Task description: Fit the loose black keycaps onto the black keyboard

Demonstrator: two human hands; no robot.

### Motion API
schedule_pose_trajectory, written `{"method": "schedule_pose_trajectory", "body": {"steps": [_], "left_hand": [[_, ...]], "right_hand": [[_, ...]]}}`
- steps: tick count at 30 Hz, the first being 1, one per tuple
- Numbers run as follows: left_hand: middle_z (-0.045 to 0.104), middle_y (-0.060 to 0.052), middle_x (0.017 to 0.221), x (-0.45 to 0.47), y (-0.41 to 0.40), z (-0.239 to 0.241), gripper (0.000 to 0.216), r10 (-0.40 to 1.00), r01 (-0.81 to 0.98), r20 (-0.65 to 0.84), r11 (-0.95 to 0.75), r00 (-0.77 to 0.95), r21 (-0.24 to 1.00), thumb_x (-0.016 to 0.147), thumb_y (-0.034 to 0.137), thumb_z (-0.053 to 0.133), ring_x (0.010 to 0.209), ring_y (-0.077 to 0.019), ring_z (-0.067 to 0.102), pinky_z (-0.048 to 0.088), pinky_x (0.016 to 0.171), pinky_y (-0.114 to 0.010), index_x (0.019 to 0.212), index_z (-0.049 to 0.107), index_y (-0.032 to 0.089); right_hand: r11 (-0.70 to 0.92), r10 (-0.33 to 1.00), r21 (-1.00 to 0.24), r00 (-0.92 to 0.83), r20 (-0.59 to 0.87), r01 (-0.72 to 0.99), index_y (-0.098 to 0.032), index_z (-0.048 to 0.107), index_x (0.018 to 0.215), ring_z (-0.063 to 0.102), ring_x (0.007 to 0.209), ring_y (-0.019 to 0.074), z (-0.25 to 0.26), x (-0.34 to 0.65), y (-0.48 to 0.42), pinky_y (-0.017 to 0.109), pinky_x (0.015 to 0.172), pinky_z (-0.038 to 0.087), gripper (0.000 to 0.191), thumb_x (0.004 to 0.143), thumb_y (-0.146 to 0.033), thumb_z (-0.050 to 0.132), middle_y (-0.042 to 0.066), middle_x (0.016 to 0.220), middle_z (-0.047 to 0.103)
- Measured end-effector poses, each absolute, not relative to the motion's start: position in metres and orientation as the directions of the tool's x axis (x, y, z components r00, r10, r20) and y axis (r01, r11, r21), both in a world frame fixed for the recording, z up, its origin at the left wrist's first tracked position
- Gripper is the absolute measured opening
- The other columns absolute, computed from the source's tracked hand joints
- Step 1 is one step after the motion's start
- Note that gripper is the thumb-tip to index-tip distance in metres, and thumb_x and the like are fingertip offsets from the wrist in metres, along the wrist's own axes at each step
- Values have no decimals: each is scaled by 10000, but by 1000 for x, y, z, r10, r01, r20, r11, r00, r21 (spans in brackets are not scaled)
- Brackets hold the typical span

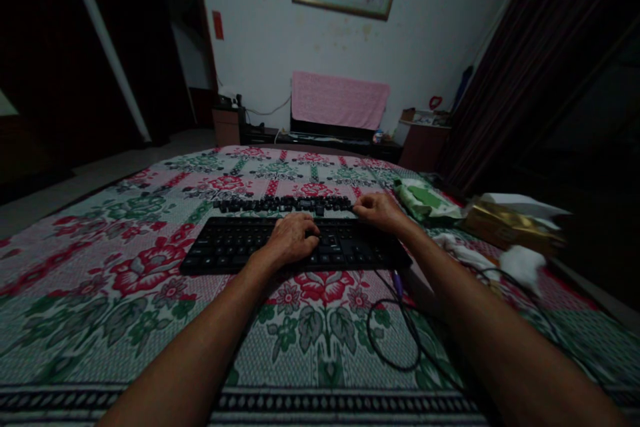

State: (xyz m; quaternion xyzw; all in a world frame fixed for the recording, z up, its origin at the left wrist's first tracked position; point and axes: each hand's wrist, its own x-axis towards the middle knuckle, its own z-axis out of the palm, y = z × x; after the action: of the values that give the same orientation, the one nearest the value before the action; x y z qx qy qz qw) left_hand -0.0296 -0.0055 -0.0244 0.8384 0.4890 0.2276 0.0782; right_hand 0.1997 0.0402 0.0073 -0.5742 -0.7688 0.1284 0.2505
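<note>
A black computer keyboard (225,243) lies across the bed-like patterned cloth in front of me. My left hand (295,237) rests on the middle of it, palm down, with fingers loosely bent and the thumb apart. Just beyond the far edge of the keyboard runs a row of small black loose keycaps (280,203). At the right end of this row, my right hand (377,211) has thumb and forefinger pinched together on what looks like a small dark keycap, mostly hidden by the fingers.
A black cable (395,367) with a purple plug (398,283) coils nearer me. To the right lie a green-and-white packet (425,200), a gold tissue box (505,223) and a crumpled white cloth (523,265). A pink towel (340,100) hangs over a screen by the wall.
</note>
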Motion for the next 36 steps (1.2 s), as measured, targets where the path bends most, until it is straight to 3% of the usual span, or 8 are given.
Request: {"method": "schedule_pose_trajectory", "body": {"steps": [3, 6, 12, 23, 36], "left_hand": [[551, 0, 1055, -29, -6, -24, 223, 856, 785, 303, -508, 418, 355, 670, 301, 502, 993, -185, 478, 341, 915, -320, 836, 641, 246], [554, 2, 1049, -29, -6, -23, 225, 860, 791, 301, -501, 412, 351, 670, 299, 502, 988, -183, 480, 342, 916, -317, 839, 642, 248], [544, -1, 1072, -29, -7, -23, 240, 863, 797, 294, -496, 410, 344, 679, 319, 492, 1008, -186, 471, 341, 920, -313, 853, 640, 247], [553, 1, 1065, -28, -8, -21, 240, 869, 804, 278, -487, 409, 340, 674, 310, 489, 1015, -188, 469, 331, 931, -315, 848, 642, 248], [546, -4, 1079, -29, -6, -25, 241, 851, 796, 313, -513, 422, 322, 683, 314, 479, 1006, -188, 479, 336, 920, -321, 849, 640, 246]], "right_hand": [[312, 944, -679, -299, 141, 665, -148, 557, 759, 476, 504, 77, 8, 189, 23, 170, 458, 358, 217, 677, -336, 484, -12, 601, 547], [305, 917, -746, -395, 62, 592, -149, 551, 761, 461, 496, 69, 6, 175, 9, 162, 436, 342, 207, 682, -328, 483, -16, 605, 540], [400, 871, -671, -487, 66, 624, -136, 596, 725, 438, 517, 65, -3, 160, 1, 166, 474, 334, 200, 691, -291, 473, -21, 607, 543], [503, 859, -444, -487, 161, 741, -158, 652, 771, 532, 644, 112, -5, 160, 2, 188, 573, 364, 228, 715, -237, 445, 0, 701, 635], [503, 845, -529, -517, 135, 683, -194, 654, 834, 550, 690, 126, -6, 166, -1, 212, 621, 392, 211, 686, -239, 510, -5, 769, 647]]}}
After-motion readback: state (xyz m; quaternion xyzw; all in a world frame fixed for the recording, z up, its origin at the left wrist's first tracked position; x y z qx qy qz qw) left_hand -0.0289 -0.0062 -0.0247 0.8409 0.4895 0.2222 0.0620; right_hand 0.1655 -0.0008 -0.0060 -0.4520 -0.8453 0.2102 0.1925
